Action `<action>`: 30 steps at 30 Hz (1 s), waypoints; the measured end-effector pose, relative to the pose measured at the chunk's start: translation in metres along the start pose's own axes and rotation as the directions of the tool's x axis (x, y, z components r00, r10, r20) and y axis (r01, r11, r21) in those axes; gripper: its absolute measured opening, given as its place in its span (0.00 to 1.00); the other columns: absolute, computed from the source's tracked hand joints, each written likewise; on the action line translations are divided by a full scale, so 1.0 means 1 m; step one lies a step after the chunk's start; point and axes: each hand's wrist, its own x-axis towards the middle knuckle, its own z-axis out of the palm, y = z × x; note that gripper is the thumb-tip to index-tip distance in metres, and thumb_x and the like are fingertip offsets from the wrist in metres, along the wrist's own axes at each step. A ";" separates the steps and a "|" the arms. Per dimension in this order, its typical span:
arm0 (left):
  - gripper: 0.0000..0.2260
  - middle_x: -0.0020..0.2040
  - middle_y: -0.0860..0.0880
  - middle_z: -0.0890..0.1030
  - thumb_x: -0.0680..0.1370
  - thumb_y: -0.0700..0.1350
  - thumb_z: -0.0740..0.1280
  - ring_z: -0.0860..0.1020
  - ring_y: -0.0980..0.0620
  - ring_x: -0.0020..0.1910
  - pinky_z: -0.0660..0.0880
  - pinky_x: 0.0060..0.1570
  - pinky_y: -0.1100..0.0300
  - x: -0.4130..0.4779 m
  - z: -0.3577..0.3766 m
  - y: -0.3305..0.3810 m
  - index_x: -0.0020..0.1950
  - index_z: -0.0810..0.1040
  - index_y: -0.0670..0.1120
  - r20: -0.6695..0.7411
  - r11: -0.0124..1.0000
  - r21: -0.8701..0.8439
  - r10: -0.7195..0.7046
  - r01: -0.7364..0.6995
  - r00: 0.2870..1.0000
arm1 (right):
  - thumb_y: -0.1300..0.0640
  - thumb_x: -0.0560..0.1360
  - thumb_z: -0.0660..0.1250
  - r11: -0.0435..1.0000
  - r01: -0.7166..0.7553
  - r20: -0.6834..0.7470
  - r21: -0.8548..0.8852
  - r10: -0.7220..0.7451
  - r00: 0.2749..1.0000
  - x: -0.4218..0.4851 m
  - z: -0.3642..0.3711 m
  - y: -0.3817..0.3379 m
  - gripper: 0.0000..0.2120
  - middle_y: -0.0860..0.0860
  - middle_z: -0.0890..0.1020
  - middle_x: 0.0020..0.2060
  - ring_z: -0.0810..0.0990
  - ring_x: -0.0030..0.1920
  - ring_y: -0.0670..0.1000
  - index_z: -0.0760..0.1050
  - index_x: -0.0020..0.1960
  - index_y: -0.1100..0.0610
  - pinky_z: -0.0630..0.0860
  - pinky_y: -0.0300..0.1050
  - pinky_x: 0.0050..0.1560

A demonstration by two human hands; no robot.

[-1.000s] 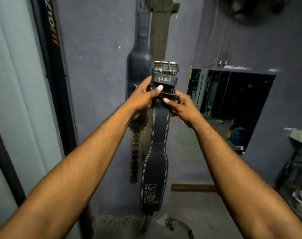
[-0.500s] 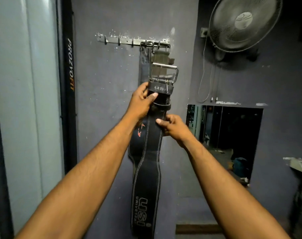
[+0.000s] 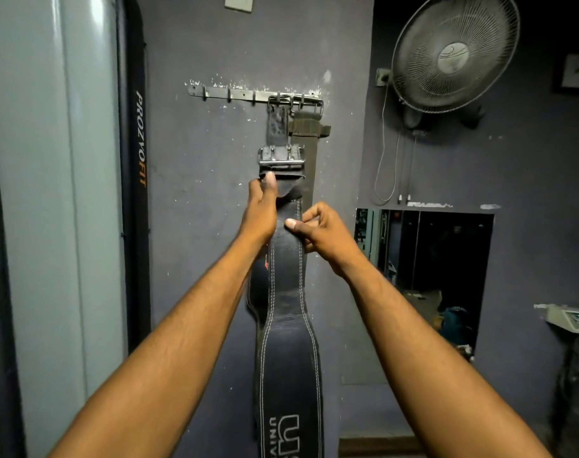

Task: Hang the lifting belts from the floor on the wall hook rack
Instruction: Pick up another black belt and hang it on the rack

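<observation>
Belt [image 3: 289, 325] gripped by left hand [image 3: 260, 209] under buckle [image 3: 280, 157], pinched by right hand [image 3: 324, 233]; lift step. Buckle to be raised onto rack [image 3: 242, 94] hook above hands.

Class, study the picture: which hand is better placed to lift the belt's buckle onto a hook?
Left. The left hand grips the black stitched leather belt just beneath its metal buckle, nearest the wall hook rack; the right hand pinches lower.

The lifting belt [image 3: 288, 352] is black leather with white stitching along both edges (white lettering low down) and a silver buckle [image 3: 280, 157]. The wall [image 3: 199, 259] is dull purple-grey, flecked white. The left-hand post [image 3: 137, 160] is black, lettered white and orange.
</observation>
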 end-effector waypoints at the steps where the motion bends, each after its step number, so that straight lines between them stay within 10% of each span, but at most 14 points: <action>1: 0.24 0.70 0.46 0.72 0.82 0.63 0.52 0.70 0.47 0.70 0.67 0.68 0.50 -0.004 -0.001 -0.004 0.70 0.65 0.48 0.101 0.998 -0.057 0.017 -0.011 0.995 | 0.58 0.75 0.74 1.000 -0.001 -0.021 0.013 0.002 1.000 0.000 -0.003 0.001 0.15 0.54 0.74 0.31 0.74 0.35 0.54 0.66 0.46 0.56 0.73 0.48 0.35; 4: 0.19 0.69 0.49 0.74 0.81 0.50 0.59 0.73 0.50 0.67 0.71 0.68 0.50 -0.008 -0.005 -0.022 0.72 0.64 0.54 0.235 0.989 -0.122 0.116 -0.089 0.965 | 0.61 0.75 0.74 0.999 -0.014 -0.054 0.048 0.016 0.998 0.002 -0.011 -0.003 0.17 0.50 0.72 0.31 0.75 0.30 0.47 0.63 0.45 0.54 0.74 0.43 0.31; 8: 0.14 0.50 0.47 0.82 0.80 0.42 0.62 0.80 0.51 0.47 0.78 0.52 0.52 -0.007 0.001 -0.022 0.66 0.71 0.50 -0.077 0.989 0.014 0.146 -0.145 0.986 | 0.60 0.75 0.74 0.992 -0.076 0.020 0.100 0.074 0.997 -0.003 -0.010 -0.009 0.19 0.51 0.71 0.32 0.73 0.30 0.46 0.61 0.47 0.54 0.73 0.40 0.31; 16: 0.13 0.33 0.54 0.73 0.80 0.39 0.62 0.69 0.61 0.24 0.65 0.25 0.65 -0.009 0.012 -0.029 0.60 0.68 0.54 -0.217 0.989 0.024 0.147 -0.145 0.965 | 0.51 0.75 0.74 0.977 -0.212 0.125 0.020 0.208 0.970 -0.030 -0.001 0.010 0.25 0.50 0.73 0.60 0.78 0.57 0.52 0.64 0.65 0.50 0.78 0.64 0.60; 22: 0.18 0.46 0.51 0.78 0.80 0.37 0.62 0.75 0.59 0.37 0.72 0.35 0.62 -0.007 0.011 -0.027 0.65 0.67 0.56 -0.158 0.987 -0.058 0.139 -0.150 0.978 | 0.50 0.80 0.67 0.954 -0.300 0.178 -0.019 0.298 0.938 -0.048 0.005 0.054 0.14 0.58 0.76 0.42 0.75 0.43 0.58 0.73 0.53 0.61 0.76 0.59 0.47; 25: 0.29 0.70 0.52 0.70 0.76 0.31 0.63 0.71 0.58 0.67 0.72 0.67 0.55 -0.001 0.007 -0.029 0.70 0.65 0.57 -0.005 0.983 -0.039 0.181 -0.181 0.984 | 0.50 0.79 0.68 0.970 -0.240 0.098 0.028 0.236 0.967 -0.044 0.009 0.062 0.18 0.59 0.75 0.39 0.71 0.40 0.56 0.76 0.50 0.66 0.69 0.53 0.42; 30: 0.39 0.79 0.52 0.59 0.73 0.28 0.64 0.60 0.53 0.77 0.67 0.72 0.46 0.008 -0.009 -0.032 0.76 0.60 0.61 0.152 0.988 -0.097 0.135 -0.121 0.979 | 0.45 0.76 0.70 0.984 -0.165 0.095 0.071 0.158 0.983 -0.033 0.004 0.059 0.30 0.59 0.76 0.42 0.72 0.44 0.57 0.70 0.51 0.75 0.69 0.49 0.42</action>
